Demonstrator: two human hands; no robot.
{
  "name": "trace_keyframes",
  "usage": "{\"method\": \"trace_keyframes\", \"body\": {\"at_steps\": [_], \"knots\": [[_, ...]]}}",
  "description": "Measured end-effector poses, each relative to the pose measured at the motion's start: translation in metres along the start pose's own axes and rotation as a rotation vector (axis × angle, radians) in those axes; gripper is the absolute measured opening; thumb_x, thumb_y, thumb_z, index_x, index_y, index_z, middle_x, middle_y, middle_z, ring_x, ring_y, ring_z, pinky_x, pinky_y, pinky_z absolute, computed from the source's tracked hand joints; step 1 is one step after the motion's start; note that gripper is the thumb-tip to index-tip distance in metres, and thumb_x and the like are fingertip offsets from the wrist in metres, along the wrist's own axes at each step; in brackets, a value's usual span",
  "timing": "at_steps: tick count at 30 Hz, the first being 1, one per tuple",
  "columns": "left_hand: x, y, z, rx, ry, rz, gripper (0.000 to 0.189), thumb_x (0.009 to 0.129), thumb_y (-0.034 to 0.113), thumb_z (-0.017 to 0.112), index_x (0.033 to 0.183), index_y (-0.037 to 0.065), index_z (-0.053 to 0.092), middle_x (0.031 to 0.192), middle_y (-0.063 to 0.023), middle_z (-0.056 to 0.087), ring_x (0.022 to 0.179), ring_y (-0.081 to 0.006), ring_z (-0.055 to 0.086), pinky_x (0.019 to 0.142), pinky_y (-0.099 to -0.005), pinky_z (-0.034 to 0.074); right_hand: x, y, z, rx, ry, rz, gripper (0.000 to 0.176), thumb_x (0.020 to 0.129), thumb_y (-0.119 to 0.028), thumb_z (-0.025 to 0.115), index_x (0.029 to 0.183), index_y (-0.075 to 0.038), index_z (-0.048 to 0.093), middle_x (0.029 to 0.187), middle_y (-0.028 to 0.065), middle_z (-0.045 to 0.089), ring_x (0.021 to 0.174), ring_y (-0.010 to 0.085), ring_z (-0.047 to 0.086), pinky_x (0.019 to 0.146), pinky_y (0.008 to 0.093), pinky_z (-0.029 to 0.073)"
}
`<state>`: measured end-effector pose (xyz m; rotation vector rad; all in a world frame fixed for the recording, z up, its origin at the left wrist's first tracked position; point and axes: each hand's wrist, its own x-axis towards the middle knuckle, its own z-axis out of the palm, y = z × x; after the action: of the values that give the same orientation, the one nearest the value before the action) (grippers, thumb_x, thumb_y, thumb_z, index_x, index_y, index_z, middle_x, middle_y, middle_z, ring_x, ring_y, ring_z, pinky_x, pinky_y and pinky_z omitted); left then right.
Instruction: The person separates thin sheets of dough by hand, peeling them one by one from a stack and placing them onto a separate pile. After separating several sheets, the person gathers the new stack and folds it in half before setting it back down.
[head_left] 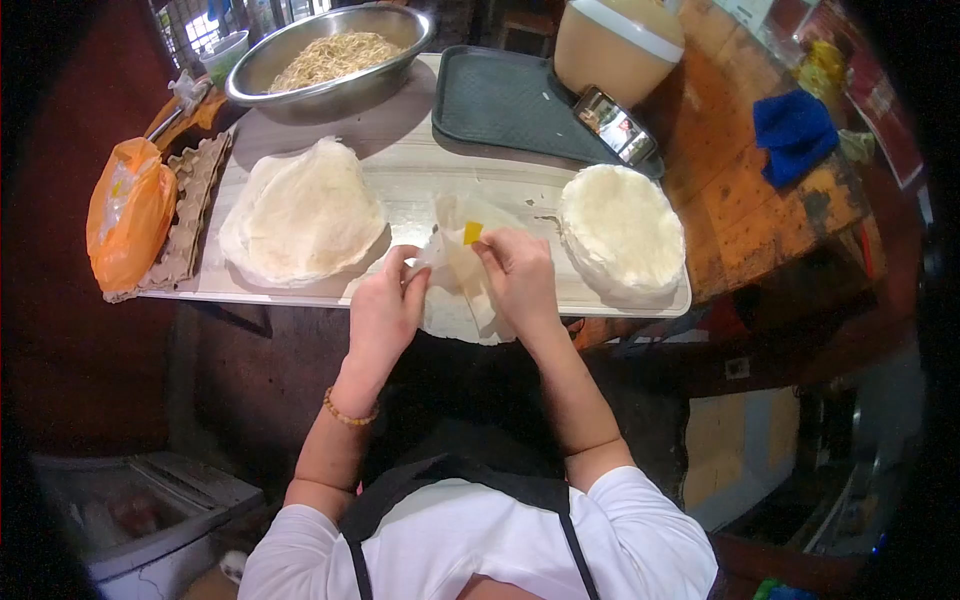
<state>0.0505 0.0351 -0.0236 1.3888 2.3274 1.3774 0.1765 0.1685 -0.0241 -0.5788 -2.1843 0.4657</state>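
A thin, translucent spring roll wrapper (463, 285) hangs between my hands at the table's front edge, its lower end drooping over. My left hand (388, 305) pinches its left side between thumb and fingers. On the other side, my right hand (522, 277) has its fingers closed on the wrapper, and a small flat yellow piece (472, 232) shows at those fingertips. What the yellow piece is, I cannot make out. To the left lies a broad, uneven stack of wrappers (300, 215). A rounder, thicker wrapper stack (625, 228) sits to the right.
Behind are a steel bowl (300, 108) of bean sprouts (335, 62) and a dark tray (490, 105). A phone (614, 125) leans against a beige container (615, 55). An orange bag (130, 215) rests on egg cartons (190, 215) at left; a blue cloth (795, 135) lies right.
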Motion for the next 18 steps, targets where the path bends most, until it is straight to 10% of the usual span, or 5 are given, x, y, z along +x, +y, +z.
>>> {"method": "trace_keyframes", "body": {"at_steps": [13,16,18], "knots": [[0.001,0.005,-0.010,0.047,0.052,0.026,0.040,0.085,0.008,0.063,0.124,0.004,0.053,0.084,-0.0179,0.066,0.072,-0.0369,0.064,0.065,-0.0419,0.051,-0.001,-0.001,-0.005,-0.060,-0.038,-0.104,0.008,0.082,-0.012,0.065,0.090,-0.010,0.066,0.088,0.0061,0.065,0.091,0.0248,0.060,0.083,0.0387,0.040],[0.022,0.033,-0.021,0.412,0.296,0.617,0.052,0.081,0.007,0.065,0.131,0.004,0.050,0.089,-0.0197,0.066,0.077,-0.0391,0.065,0.070,-0.0427,0.052,-0.008,-0.015,-0.012,-0.135,-0.143,-0.287,0.012,0.077,-0.015,0.065,0.089,-0.012,0.066,0.091,0.0026,0.065,0.093,0.0228,0.060,0.086,0.0396,0.041],[0.028,0.038,-0.022,0.408,-0.009,0.893,0.056,0.079,0.007,0.065,0.133,0.004,0.049,0.090,-0.0191,0.067,0.078,-0.0377,0.066,0.072,-0.0417,0.053,-0.012,-0.025,-0.023,-0.117,-0.189,-0.400,0.015,0.073,-0.017,0.064,0.088,-0.012,0.065,0.092,0.0012,0.063,0.095,0.0225,0.059,0.088,0.0415,0.041]]}}
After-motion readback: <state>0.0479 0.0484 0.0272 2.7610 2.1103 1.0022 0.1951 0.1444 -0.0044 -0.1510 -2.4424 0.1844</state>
